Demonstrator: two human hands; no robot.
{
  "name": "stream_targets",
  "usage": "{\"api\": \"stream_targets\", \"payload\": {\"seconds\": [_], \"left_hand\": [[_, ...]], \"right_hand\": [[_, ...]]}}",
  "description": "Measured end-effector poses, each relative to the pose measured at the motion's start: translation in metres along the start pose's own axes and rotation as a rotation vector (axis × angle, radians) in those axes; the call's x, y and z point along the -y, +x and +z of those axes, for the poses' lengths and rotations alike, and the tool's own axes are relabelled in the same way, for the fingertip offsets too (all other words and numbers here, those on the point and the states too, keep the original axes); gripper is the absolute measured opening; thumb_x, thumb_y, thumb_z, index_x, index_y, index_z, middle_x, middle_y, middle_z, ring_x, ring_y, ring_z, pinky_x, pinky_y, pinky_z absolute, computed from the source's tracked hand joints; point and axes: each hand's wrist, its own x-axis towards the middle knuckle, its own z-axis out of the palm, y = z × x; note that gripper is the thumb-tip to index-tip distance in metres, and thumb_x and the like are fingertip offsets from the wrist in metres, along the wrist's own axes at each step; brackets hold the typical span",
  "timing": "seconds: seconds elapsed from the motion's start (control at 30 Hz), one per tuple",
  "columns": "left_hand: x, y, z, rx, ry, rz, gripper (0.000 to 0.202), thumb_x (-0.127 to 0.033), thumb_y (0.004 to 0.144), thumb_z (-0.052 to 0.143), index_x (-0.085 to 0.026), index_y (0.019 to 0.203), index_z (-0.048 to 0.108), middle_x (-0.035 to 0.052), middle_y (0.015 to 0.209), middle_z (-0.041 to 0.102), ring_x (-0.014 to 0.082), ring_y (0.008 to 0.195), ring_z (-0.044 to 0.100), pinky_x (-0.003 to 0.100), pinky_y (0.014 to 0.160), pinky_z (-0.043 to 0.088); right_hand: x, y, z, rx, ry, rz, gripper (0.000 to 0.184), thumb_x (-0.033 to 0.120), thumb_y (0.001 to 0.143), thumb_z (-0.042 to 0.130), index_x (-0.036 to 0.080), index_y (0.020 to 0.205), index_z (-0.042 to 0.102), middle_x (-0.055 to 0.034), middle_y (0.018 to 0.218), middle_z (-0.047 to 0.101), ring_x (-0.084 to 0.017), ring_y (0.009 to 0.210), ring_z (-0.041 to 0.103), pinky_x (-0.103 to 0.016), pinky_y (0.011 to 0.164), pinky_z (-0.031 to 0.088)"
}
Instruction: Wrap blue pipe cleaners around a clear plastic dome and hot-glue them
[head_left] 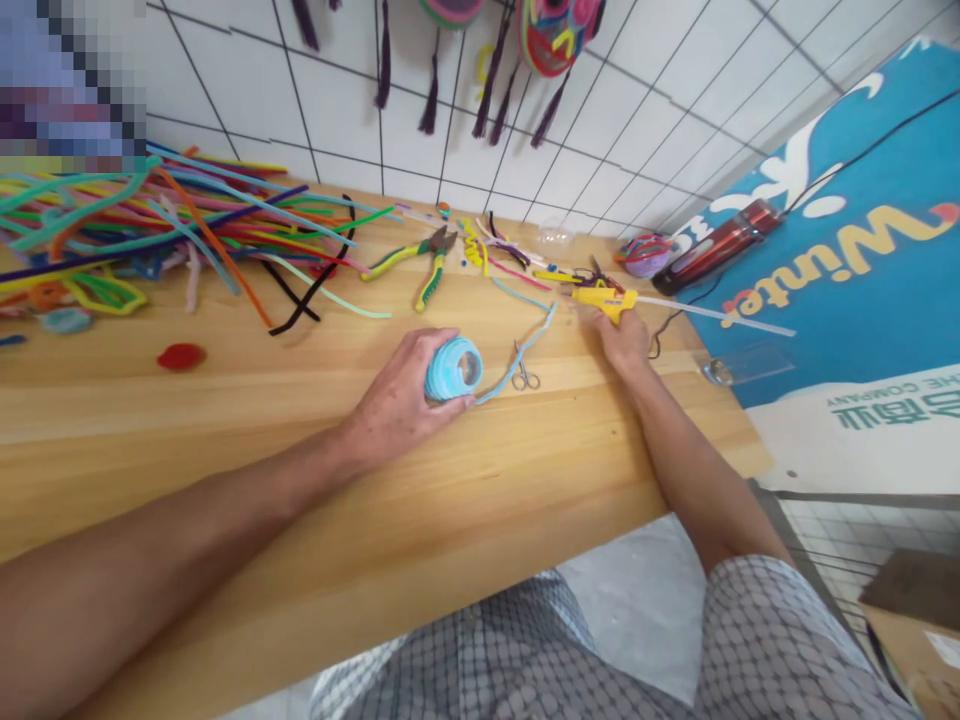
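Note:
My left hand (401, 395) is closed round a small ball wrapped in light blue pipe cleaner (454, 368), resting on the wooden table (300, 480). A loose tail of the blue pipe cleaner (525, 343) trails right from it. My right hand (624, 335) grips the handle of a yellow glue gun (604, 299) lying further right, with a clear glue stick (720, 316) sticking out of its back. Small scissors (525, 372) lie between my two hands.
A heap of coloured pipe cleaners (150, 230) covers the table's back left. Green-handled pliers (420, 262), a red felt piece (181, 356), a wrapped ball (645, 254) and scraps lie behind. A blue board (862, 260) leans at the right. Tasselled crafts (551, 35) hang on the tiled wall.

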Motion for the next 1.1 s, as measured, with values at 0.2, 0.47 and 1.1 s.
{"api": "stream_targets", "payload": {"seconds": [0.2, 0.47, 1.1], "left_hand": [[0.000, -0.001, 0.000, -0.009, -0.003, 0.010, 0.074, -0.033, 0.089, 0.083, -0.023, 0.152, 0.044, 0.0130, 0.148, 0.060, 0.0317, 0.141, 0.062, 0.050, 0.121, 0.054], [0.000, -0.002, 0.000, -0.013, -0.003, 0.006, 0.074, -0.035, 0.090, 0.082, -0.021, 0.153, 0.046, 0.0137, 0.147, 0.061, 0.0322, 0.141, 0.062, 0.050, 0.121, 0.055], [-0.003, -0.001, -0.002, 0.012, -0.004, -0.008, 0.073, -0.034, 0.090, 0.082, -0.022, 0.152, 0.045, 0.0134, 0.148, 0.061, 0.0320, 0.142, 0.061, 0.051, 0.122, 0.053]], "right_hand": [[-0.005, -0.003, 0.005, -0.038, -0.008, 0.060, 0.051, 0.048, 0.096, 0.055, 0.013, 0.131, 0.065, -0.0241, 0.126, 0.075, -0.039, 0.120, 0.070, -0.049, 0.101, 0.053], [-0.023, 0.002, 0.001, -0.032, 0.008, 0.075, 0.052, 0.048, 0.093, 0.058, 0.014, 0.131, 0.067, -0.0252, 0.130, 0.075, -0.042, 0.123, 0.068, -0.053, 0.105, 0.052], [-0.023, -0.003, -0.022, -0.063, -0.028, 0.100, 0.037, 0.027, 0.089, 0.057, 0.015, 0.122, 0.070, -0.0245, 0.124, 0.075, -0.040, 0.118, 0.068, -0.053, 0.100, 0.052]]}}
